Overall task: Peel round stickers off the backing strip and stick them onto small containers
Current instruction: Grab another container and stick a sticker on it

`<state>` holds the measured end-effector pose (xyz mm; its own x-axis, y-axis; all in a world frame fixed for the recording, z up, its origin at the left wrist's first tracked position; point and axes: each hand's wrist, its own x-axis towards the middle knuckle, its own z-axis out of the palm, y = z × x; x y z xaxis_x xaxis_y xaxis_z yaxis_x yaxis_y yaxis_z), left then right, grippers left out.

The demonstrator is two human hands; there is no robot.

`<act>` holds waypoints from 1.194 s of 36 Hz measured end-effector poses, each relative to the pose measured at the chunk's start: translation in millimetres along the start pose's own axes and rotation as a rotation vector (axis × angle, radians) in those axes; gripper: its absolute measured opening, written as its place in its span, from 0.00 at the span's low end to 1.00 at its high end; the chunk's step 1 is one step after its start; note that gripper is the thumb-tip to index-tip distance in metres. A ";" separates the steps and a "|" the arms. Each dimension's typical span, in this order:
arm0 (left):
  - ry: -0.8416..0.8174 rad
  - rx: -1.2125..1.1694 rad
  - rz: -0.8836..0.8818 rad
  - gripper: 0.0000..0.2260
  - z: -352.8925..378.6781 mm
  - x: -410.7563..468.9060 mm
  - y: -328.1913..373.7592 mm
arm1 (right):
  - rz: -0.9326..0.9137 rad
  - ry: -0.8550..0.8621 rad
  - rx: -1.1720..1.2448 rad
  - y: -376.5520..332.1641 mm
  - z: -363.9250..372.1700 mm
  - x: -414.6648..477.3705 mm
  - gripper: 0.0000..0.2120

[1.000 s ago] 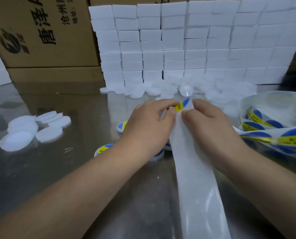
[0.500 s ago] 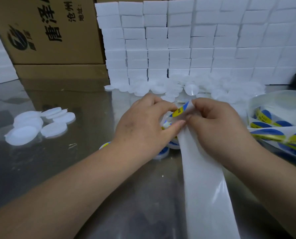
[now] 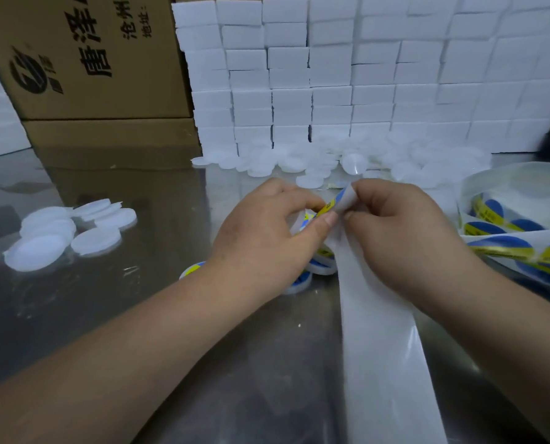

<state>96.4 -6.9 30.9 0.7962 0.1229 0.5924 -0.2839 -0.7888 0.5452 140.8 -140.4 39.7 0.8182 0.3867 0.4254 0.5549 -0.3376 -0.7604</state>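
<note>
— Where are the small containers seen?
— A heap of white round containers (image 3: 315, 168) is seen at the foot of the stacked white blocks (image 3: 363, 75). A smaller group (image 3: 62, 232) is laid at the left of the metal table (image 3: 107, 315). A few stickered ones (image 3: 302, 280) are partly covered by the hands. What is inside cannot be told.
— And the sticker?
— A blue and yellow sticker (image 3: 329, 205) is pinched between thumb and forefinger of the left hand (image 3: 267, 238), at the top end of the backing strip (image 3: 379, 331).
— How is that strip held?
— Its top edge is pinched tightly by the right hand (image 3: 402, 232), and the bare length is trailed over the table toward the camera. More stickers are seen on the coiled strip (image 3: 491, 219) at the right.
</note>
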 end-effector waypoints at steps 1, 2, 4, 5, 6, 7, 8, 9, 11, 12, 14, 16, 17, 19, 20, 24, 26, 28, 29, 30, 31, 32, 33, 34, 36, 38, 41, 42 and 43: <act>0.000 -0.028 -0.009 0.01 0.1 0.2 0.4 | -0.010 -0.008 0.002 -0.6 -0.1 0.0 0.13; -0.002 -0.065 -0.023 0.01 0.1 0.3 0.8 | -0.025 -0.015 0.004 -1.7 -0.5 -0.4 0.13; 0.003 -0.156 -0.068 0.03 0.5 1.3 0.2 | -0.047 -0.025 0.014 -3.8 -1.7 -0.7 0.11; 0.016 -0.206 -0.101 0.05 0.7 2.1 -1.1 | -0.049 -0.029 0.017 -4.2 -2.3 -0.8 0.11; 0.035 -0.259 -0.143 0.07 1.1 3.3 -2.7 | -0.047 -0.030 0.011 -4.0 -2.8 -1.2 0.12; 0.061 -0.310 -0.187 0.07 1.5 4.6 -4.2 | -0.046 -0.028 -0.006 -3.5 -2.8 -1.5 0.12; 0.095 -0.350 -0.226 0.08 1.8 6.1 -5.6 | -0.047 -0.023 -0.033 -3.0 -2.7 -1.7 0.13; 0.135 -0.381 -0.258 0.08 2.2 7.9 -7.3 | -0.050 -0.014 -0.061 -2.5 -2.0 -1.5 0.13; 0.209 -0.427 -0.318 0.09 2.3 11.4 -10.4 | -0.045 0.008 -0.073 -2.4 -0.4 -1.1 0.15; 0.233 -0.441 -0.350 0.10 2.2 12.6 -11.9 | -0.040 0.016 -0.058 -3.3 0.0 -1.2 0.16; 0.255 -0.455 -0.410 0.10 1.7 14.1 -15.5 | -0.056 0.032 -0.028 -5.0 0.6 -2.4 0.19; 0.273 -0.447 -0.447 0.12 1.6 14.8 -18.2 | -0.087 0.040 -0.012 -6.1 0.7 -4.5 0.22; 0.279 -0.448 -0.467 0.13 1.6 15.5 -18.1 | -0.099 0.039 -0.014 -6.6 0.5 -5.7 0.24; 0.314 -0.518 -0.553 0.14 0.7 19.2 -18.4 | -0.114 0.034 -0.030 -7.1 0.0 -6.7 0.28; 0.347 -0.564 -0.599 0.14 -0.8 21.5 -18.8 | -0.115 0.039 -0.039 -7.1 -1.0 -6.7 0.29; 0.475 -0.511 -0.591 0.15 -7.1 28.6 -25.5 | -0.090 0.120 -0.043 -5.3 -5.4 -3.6 0.31; 0.470 -0.463 -0.544 0.16 -6.6 27.0 -26.2 | -0.070 0.161 -0.042 -4.4 -7.2 -2.5 0.29; 0.433 -0.414 -0.478 0.18 -3.9 22.7 -25.2 | -0.054 0.188 -0.068 -3.1 -8.9 -1.0 0.26; 0.419 -0.367 -0.426 0.19 -2.6 20.2 -24.5 | -0.047 0.197 -0.084 -2.6 -9.6 -0.3 0.25; 0.410 -0.315 -0.367 0.20 -1.9 17.7 -23.8 | -0.041 0.200 -0.098 -2.4 -10.1 0.2 0.25; 0.406 -0.271 -0.314 0.20 -1.9 15.7 -23.0 | -0.034 0.197 -0.107 -2.7 -10.1 0.6 0.24; 0.400 -0.239 -0.275 0.19 -2.7 14.2 -22.0 | -0.026 0.191 -0.113 -3.5 -10.1 0.7 0.23; 0.389 -0.216 -0.248 0.19 -3.5 13.1 -21.1 | -0.017 0.185 -0.115 -4.5 -10.1 0.5 0.23; 0.375 -0.198 -0.227 0.19 -4.3 12.4 -20.3 | -0.013 0.179 -0.116 -5.4 -10.0 0.4 0.22; 0.350 -0.164 -0.194 0.19 -4.9 11.1 -18.4 | -0.020 0.161 -0.126 -6.5 -10.5 -0.4 0.21; 0.338 -0.129 -0.163 0.17 -4.3 9.8 -17.3 | -0.029 0.134 -0.121 -7.9 -10.8 -1.2 0.19; 0.326 -0.074 -0.145 0.14 -3.9 9.2 -16.4 | -0.009 0.116 -0.064 -10.6 -12.0 -0.6 0.18; 0.323 -0.056 -0.133 0.13 -3.9 9.2 -16.7 | 0.006 0.105 -0.052 -11.2 -12.5 -0.1 0.18; 0.317 -0.037 -0.118 0.12 -4.0 9.2 -16.6 | 0.022 0.089 -0.041 -11.9 -13.1 0.5 0.19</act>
<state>106.3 9.7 29.7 0.6206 0.3982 0.6755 -0.2235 -0.7359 0.6392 136.5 -147.4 55.4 0.8392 0.3018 0.4524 0.5411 -0.3804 -0.7500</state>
